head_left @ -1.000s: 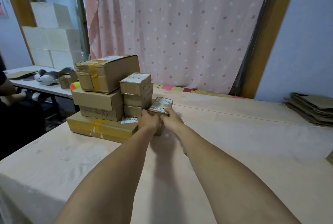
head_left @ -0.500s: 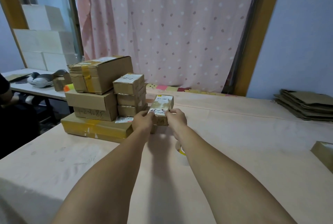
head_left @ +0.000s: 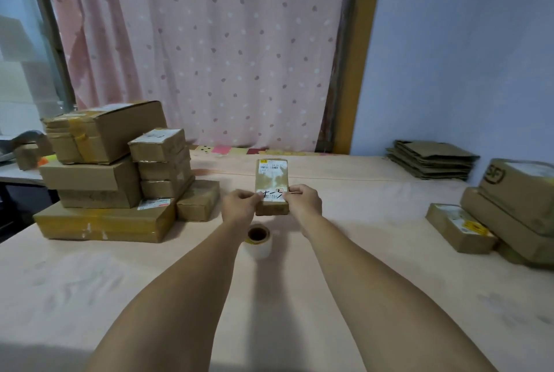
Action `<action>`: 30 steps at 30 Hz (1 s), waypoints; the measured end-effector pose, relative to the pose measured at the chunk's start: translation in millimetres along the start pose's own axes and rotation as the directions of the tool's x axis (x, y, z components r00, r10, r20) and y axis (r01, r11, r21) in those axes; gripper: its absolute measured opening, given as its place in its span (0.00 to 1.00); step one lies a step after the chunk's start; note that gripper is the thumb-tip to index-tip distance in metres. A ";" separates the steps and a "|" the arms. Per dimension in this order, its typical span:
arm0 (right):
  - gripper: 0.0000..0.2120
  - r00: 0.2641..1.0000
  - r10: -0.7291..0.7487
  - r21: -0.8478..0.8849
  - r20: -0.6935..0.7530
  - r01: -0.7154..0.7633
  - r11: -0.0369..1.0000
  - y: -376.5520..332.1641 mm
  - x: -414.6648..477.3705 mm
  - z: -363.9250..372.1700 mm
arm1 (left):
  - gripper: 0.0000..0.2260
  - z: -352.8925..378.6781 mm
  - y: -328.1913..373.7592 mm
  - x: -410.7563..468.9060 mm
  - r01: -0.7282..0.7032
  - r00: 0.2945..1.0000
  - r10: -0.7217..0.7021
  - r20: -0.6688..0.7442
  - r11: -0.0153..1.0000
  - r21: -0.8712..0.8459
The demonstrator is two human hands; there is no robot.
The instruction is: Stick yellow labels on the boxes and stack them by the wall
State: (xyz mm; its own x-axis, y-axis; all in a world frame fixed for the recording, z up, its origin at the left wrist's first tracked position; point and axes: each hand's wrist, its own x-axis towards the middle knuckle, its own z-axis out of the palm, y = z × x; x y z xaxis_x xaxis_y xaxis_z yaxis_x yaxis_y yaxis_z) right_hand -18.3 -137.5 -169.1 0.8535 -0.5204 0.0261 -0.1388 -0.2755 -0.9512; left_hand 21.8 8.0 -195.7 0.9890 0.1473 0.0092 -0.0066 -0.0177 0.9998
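A small brown box (head_left: pixel 272 180) with a white shipping label and a yellow sticker at its far end is held over the middle of the table. My left hand (head_left: pixel 241 204) grips its near left corner and my right hand (head_left: pixel 302 201) grips its near right corner. A stack of taped cardboard boxes (head_left: pixel 111 171) stands at the left by the curtain, with a small flat box (head_left: pixel 198 199) at its right foot. A roll of labels (head_left: pixel 258 238) stands on the table just below my hands.
At the right edge lie more boxes (head_left: pixel 509 213), one small box (head_left: pixel 460 227) bearing a yellow label. Flattened cartons (head_left: pixel 431 159) are piled at the back right by the blue wall. The pink table (head_left: pixel 359 281) stretches toward me.
Both hands have carried the small box away from the left stack toward the table's middle. The view has swung right, bringing the label roll and right-hand boxes into sight.
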 end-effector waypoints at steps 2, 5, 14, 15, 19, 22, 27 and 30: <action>0.11 0.999 0.007 -0.018 -0.036 -0.008 1.000 8.5 -0.9 -22.4 | 0.07 19.6 0.8 -12.1 0.019 0.999 -0.019 0.031 1.000 0.013; 0.10 0.997 0.048 -0.035 -0.060 -0.050 0.998 24.3 -2.8 -50.3 | 0.06 43.7 -1.9 -26.8 0.065 0.994 -0.069 0.080 0.997 0.049; 0.04 0.986 0.157 -0.093 -0.046 -0.161 0.983 61.7 -10.4 -96.6 | 0.05 80.5 -18.6 -60.7 0.058 0.979 -0.094 0.180 0.979 0.195; 0.03 0.984 0.175 -0.096 -0.038 -0.178 0.979 63.3 -10.9 -97.5 | 0.05 81.9 -19.2 -63.3 0.051 0.979 -0.093 0.183 0.974 0.222; 0.03 0.978 0.206 -0.107 -0.031 -0.208 0.972 70.5 -11.0 -98.4 | 0.08 86.8 -27.6 -65.9 0.032 0.978 -0.095 0.187 0.948 0.315; 0.04 0.977 0.210 -0.126 -0.028 -0.212 0.969 73.7 -16.9 -100.4 | 0.10 88.7 -31.7 -68.6 0.016 0.978 -0.092 0.189 0.929 0.369; 0.06 0.977 0.211 -0.139 -0.028 -0.213 0.967 82.4 -24.7 -101.2 | 0.10 86.3 -29.8 -80.2 0.001 0.972 -0.101 0.212 0.904 0.427; 0.07 0.980 0.197 -0.160 -0.026 -0.199 0.967 82.9 -25.0 -102.2 | 0.08 84.2 -20.6 -83.5 -0.035 0.967 -0.092 0.239 0.877 0.479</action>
State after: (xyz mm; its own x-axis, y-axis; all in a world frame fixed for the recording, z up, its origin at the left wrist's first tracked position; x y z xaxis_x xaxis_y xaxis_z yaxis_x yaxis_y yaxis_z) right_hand -102.4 -230.0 -217.3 0.7960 -0.5854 -0.1540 -0.3845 -0.2925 -0.8756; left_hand -48.3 -87.3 -218.4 0.9919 -0.0923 -0.0874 0.0306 -0.4941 0.8689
